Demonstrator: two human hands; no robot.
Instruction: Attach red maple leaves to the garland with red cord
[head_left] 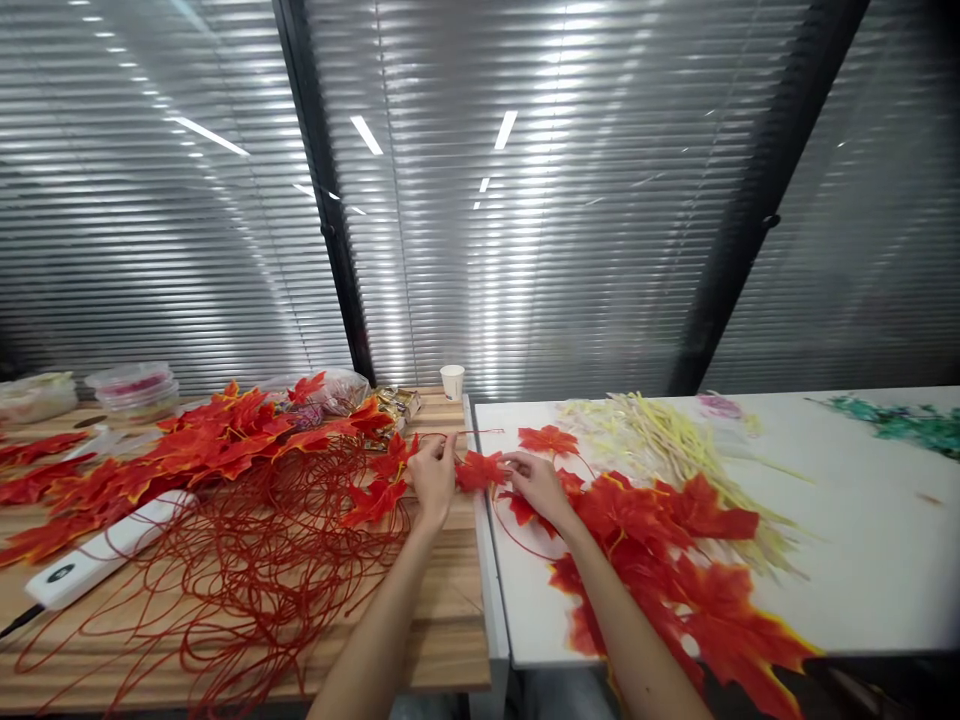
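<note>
My left hand (pixel 433 480) is closed in a pinch on a thin red cord (pixel 486 432), whose end sticks out to the right of the fingertips. My right hand (pixel 536 487) pinches the edge of a small red artificial maple leaf (pixel 478 471) that lies between both hands, above the gap where two tables meet. Several more red leaves touch or lie just left of my left hand. Under and beside my right forearm spreads a heap of larger red maple leaves (pixel 626 515) with yellow edges, partly hidden by the arm.
On the wooden table (pixel 442 600) lie a tangle of red cord (pixel 270 560), a pile of maple leaves (pixel 232 435), a white power strip (pixel 112 545), plastic tubs (pixel 135 390) and a paper cup (pixel 452 382). The white table (pixel 862 550) bears yellow strands (pixel 660 440) and green foliage (pixel 900 420).
</note>
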